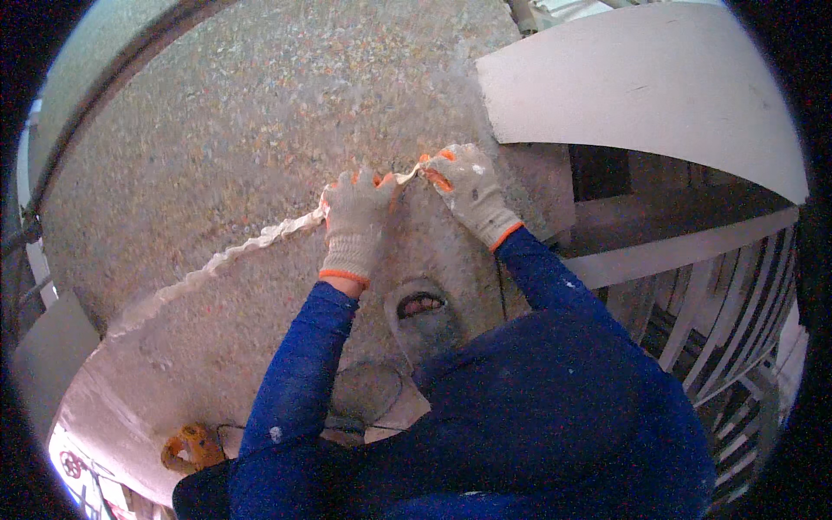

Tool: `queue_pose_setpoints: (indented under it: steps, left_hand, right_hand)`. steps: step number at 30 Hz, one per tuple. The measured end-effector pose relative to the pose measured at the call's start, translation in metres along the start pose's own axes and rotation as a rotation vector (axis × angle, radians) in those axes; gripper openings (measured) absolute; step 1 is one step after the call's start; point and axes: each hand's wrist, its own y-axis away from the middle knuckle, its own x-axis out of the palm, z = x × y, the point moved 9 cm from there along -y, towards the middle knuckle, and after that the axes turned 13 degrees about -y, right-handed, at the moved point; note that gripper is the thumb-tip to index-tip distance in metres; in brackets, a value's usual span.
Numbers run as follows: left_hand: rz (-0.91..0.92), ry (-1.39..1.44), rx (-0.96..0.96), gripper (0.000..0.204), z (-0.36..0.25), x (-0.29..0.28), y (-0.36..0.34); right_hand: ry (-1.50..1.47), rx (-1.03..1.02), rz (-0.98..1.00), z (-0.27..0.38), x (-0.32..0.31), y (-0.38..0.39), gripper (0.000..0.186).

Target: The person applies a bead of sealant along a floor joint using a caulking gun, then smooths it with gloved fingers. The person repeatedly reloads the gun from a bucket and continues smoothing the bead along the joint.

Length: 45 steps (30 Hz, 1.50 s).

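A crumpled, off-white soft strip (260, 239) runs in a line across a speckled, pebbly surface (260, 113), from the lower left up to my hands. My left hand (357, 212), in a pale knit glove with orange on its fingers and cuff, is closed over the strip, its fingertips partly hidden. To its right, my right hand (471, 191), gloved alike, pinches the strip's twisted upper end. A short piece shows between the two hands. I cannot make out what the strip is made of.
Below my hands is a grey slipper (423, 321) with toes showing. A yellow-orange tool (192, 448) lies lower left, near a dark cable (381, 425). On the right are a white curved panel (641, 78) and a pale slatted railing (693, 303). A dark bar (113, 82) crosses the upper left.
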Motion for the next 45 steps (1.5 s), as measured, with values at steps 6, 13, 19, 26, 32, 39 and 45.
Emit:
queue_pose_setpoints:
  steps: [6,13,19,26,32,39,45]
  left_hand:
    - [-0.245,0.144,-0.056,0.014,0.000,-0.015,-0.001]
    - [-0.132,0.081,-0.029,0.017,-0.022,-0.010,-0.013]
    - [-0.135,0.116,-0.041,0.042,-0.020,-0.008,-0.006]
    - [-0.331,0.141,0.056,0.050,-0.018,-0.052,0.047]
    - [-0.133,0.073,-0.067,0.018,0.159,-0.048,0.088]
    - [-0.143,-0.143,-0.392,0.017,0.312,-0.051,0.215]
    - [-0.356,-0.161,-0.377,0.032,0.256,-0.026,0.215]
  right_hand:
    - [-0.249,0.111,0.054,-0.022,-0.005,0.000,0.017]
    - [-0.077,0.010,-0.022,-0.003,0.004,-0.006,0.018]
    - [-0.161,0.041,-0.148,-0.010,-0.004,0.003,0.016]
    - [-0.042,0.009,-0.168,0.024,-0.012,-0.007,0.014]
    - [-0.222,-0.256,-0.048,0.120,0.024,-0.032,0.029]
    - [-0.173,-0.564,0.158,0.270,0.129,-0.091,0.016]
    - [-0.129,-0.592,0.165,0.314,0.158,-0.110,0.016]
